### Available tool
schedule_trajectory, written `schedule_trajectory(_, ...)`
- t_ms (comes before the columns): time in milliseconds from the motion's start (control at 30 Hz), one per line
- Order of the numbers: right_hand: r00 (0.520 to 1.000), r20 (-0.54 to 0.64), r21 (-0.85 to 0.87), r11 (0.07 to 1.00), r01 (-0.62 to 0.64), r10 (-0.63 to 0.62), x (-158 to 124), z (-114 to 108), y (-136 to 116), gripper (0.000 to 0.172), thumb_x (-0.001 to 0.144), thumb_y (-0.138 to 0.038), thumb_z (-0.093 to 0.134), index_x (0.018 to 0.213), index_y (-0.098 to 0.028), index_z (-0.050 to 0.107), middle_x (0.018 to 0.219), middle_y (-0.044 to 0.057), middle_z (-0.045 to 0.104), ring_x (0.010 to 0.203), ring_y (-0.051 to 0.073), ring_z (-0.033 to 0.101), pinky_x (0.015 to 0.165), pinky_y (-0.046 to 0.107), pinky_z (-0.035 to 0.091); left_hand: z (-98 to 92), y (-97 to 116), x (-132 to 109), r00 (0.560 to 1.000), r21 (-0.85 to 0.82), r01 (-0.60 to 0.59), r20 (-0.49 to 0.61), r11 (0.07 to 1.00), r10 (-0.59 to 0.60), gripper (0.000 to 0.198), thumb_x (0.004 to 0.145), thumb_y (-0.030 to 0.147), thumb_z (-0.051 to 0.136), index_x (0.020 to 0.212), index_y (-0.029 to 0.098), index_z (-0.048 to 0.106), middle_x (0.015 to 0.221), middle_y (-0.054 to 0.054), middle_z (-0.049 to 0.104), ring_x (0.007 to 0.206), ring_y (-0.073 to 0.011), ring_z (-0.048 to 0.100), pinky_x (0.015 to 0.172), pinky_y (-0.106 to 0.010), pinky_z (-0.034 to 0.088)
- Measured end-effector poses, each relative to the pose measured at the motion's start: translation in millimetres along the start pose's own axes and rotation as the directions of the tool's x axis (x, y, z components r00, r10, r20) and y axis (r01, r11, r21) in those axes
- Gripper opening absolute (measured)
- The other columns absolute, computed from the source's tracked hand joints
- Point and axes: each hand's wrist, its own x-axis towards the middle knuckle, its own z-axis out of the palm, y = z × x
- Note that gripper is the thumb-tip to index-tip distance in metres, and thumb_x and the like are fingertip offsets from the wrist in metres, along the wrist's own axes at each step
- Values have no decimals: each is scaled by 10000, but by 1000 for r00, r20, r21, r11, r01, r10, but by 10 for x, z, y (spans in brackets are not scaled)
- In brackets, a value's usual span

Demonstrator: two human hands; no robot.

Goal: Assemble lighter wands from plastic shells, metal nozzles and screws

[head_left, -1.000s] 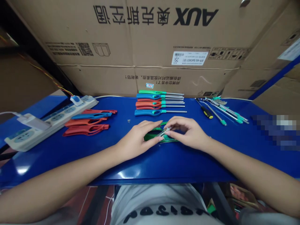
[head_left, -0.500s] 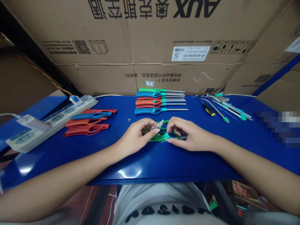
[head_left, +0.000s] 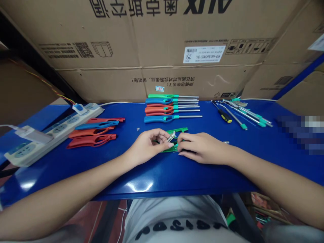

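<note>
My left hand (head_left: 148, 146) is closed, pinching a small clear lighter gas tank (head_left: 171, 136) with a pale fitting between thumb and fingers. Below and behind it lie green lighter casing halves (head_left: 181, 130), partly covered by both hands. My right hand (head_left: 199, 146) is curled over the casing, its fingertips at a teal lighter part (head_left: 176, 145). Most of that part is hidden under the fingers. A short metal tip (head_left: 226, 142) shows past the right hand, near the wrist.
Assembled lighters (head_left: 162, 119) lie in a row at the back. Red, orange and blue casing pieces (head_left: 92, 140) lie left, beside a power strip (head_left: 58, 130). A screwdriver (head_left: 224, 115) and metal tubes with teal ends (head_left: 250, 114) lie right. Tiny screws (head_left: 138, 129) lie left of centre.
My right hand has turned flatter over the green casing and covers more of the teal part. A metal tip now shows beyond it. The left hand still holds the gas tank, slightly tilted.
</note>
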Motion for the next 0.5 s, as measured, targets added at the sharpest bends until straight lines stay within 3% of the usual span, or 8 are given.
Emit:
schedule_trajectory(367, 999, 42, -151, 989, 14, -8, -18, -39, 8, 202, 1009, -262, 462, 1098, -184, 625, 1068, 64, 649, 713, 152, 598, 563, 278, 390, -15, 20, 19, 994, -76, 107, 29, 991, -105, 337, 745, 412, 804, 894, 130, 697, 697, 17, 649, 555, -77, 549, 542, -209, 456)
schedule_trajectory(500, 999, -36, -25, 1000, 11, -12, -21, -31, 21, 203, 1008, -257, 473, 1057, -170, 650, 1053, 78, 661, 796, 165, 635, 651, 288, 465, -27, 10, 22, 994, -72, 108, 28, 992, -106, 329, 746, 400, 803, 896, 128, 695, 685, 21, 646, 549, -75, 557, 536, -201, 463)
